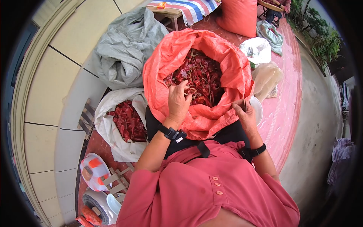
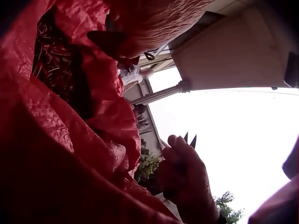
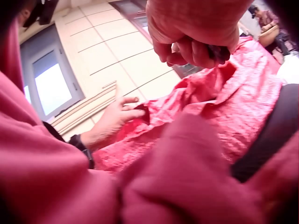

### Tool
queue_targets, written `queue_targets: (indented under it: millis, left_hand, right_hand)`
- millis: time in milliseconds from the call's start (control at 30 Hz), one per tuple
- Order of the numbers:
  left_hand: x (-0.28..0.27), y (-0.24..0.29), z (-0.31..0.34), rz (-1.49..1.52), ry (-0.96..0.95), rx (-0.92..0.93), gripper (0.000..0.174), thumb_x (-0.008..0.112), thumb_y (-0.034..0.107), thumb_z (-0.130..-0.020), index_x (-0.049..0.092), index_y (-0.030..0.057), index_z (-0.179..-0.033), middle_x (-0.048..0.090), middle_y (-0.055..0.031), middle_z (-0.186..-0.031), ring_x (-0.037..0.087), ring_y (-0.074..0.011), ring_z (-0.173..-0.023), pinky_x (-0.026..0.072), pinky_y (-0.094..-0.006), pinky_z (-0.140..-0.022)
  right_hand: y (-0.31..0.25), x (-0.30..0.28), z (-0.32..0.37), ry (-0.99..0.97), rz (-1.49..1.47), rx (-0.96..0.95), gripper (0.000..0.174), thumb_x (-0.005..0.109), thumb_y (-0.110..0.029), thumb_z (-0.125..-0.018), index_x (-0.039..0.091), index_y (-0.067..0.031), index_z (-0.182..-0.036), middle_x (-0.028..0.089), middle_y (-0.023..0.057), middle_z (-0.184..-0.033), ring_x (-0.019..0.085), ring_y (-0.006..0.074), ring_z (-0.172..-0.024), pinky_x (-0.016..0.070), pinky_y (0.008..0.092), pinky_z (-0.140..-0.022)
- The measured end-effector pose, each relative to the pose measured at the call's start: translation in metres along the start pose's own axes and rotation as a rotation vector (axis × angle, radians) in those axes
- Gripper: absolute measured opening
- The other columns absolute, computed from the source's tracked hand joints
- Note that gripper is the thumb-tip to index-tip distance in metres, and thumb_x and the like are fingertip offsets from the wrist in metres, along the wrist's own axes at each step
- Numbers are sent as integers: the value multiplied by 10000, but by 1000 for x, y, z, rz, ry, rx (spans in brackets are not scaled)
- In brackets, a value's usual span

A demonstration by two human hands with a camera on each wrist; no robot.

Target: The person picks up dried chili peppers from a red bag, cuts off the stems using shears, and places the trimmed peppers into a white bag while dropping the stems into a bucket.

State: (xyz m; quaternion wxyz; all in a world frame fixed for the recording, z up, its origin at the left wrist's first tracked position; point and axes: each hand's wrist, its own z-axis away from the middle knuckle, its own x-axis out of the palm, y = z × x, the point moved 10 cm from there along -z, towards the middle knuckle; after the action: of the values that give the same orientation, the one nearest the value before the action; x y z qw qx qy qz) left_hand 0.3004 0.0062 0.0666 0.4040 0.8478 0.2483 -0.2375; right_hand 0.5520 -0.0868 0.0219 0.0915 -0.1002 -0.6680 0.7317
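A large orange-red woven sack (image 1: 162,64) stands with its rim rolled out, holding many dried red chilies (image 1: 200,75) with pale stems. My left hand (image 1: 179,102) is over the near left side of its opening. In the left wrist view, a dark red dried chili (image 2: 105,43) pokes out from its fingers, pinched there. My right hand (image 1: 245,115) is at the sack's right rim, fingers curled round small scissors (image 2: 190,139). Their two pointed blades stick up, slightly apart, in the left wrist view; the handles are hidden in the hand.
A white sack (image 1: 104,109) of red chilies stands at the left, below a grey sack (image 1: 121,53). Beyond are a full red sack (image 1: 237,17) and a striped cloth (image 1: 196,11) on a table. A white bowl (image 1: 257,109) is by my right hand. Another person (image 3: 266,21) sits farther off.
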Motion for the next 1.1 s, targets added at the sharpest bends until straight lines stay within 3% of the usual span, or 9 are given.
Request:
queue_targets:
  millis: [133,367,433,500,667,800,900,1000,1100]
  left_hand:
    - [5,38,-5,18,-41,49,627,710,-30,-663,489,71,-1242,604,-49,-888,560,-259,-838,448,-383,-797]
    - [6,74,0,-43,-56,116,679,731,-3,-646,467,71,-1267,591,-59,-893,559,-242,-890,408,-397,-796]
    - [10,68,5,-35,-69,73,685,724,-26,-638,471,73,-1268,593,-52,-931,539,-240,-973,436,-387,-821]
    - [19,62,3,208,-182,7,699,713,-34,-644,460,71,-1288,602,-55,-962,545,-242,-1013,462,-372,-837]
    - [55,51,21,698,-804,-270,651,674,-9,-753,416,34,-1349,634,-97,-1039,598,-180,-974,493,-314,-852]
    - [51,47,23,621,-709,-242,503,680,29,-795,497,2,-1262,630,-92,-1002,583,-134,-922,488,-286,-811]
    - [51,40,31,582,-726,-303,357,731,112,-753,597,-22,-1056,666,-173,-923,660,-241,-874,501,-352,-722]
    - [46,40,33,667,-621,-356,288,740,180,-777,601,-29,-919,653,-157,-777,649,-229,-719,486,-355,-629]
    - [42,40,37,498,-726,-469,313,730,259,-817,595,-21,-851,614,-106,-652,587,-169,-584,464,-324,-558]
  right_hand:
    - [-49,71,-4,-187,89,-118,151,697,-87,-851,625,-21,-967,557,-46,-771,477,25,-696,399,189,-622]
    - [-21,95,-17,-113,-282,33,137,689,-35,-842,622,-8,-959,611,4,-821,562,71,-746,463,214,-715]
    - [-20,89,-14,-115,-153,36,98,690,-33,-838,638,-6,-917,599,3,-836,563,76,-762,467,229,-732]
    - [-26,85,-12,-158,-71,4,73,693,-39,-834,651,-4,-883,584,7,-852,562,86,-781,468,245,-741]
    - [-39,93,-2,-299,166,-155,86,701,-78,-830,666,-6,-861,540,32,-885,559,130,-834,461,281,-749]
    - [-59,92,4,-244,338,-380,103,694,-110,-829,653,-35,-887,580,60,-869,590,174,-798,478,293,-716]
    - [-78,100,19,-190,434,-543,114,686,-102,-829,634,-48,-914,616,69,-870,617,184,-753,493,297,-660]
    - [-75,98,19,-147,435,-452,109,672,-87,-847,614,-43,-928,626,62,-858,632,146,-736,500,292,-627]
    - [-65,94,15,-156,263,-300,98,648,-88,-883,588,-28,-931,618,49,-828,615,115,-755,498,272,-637]
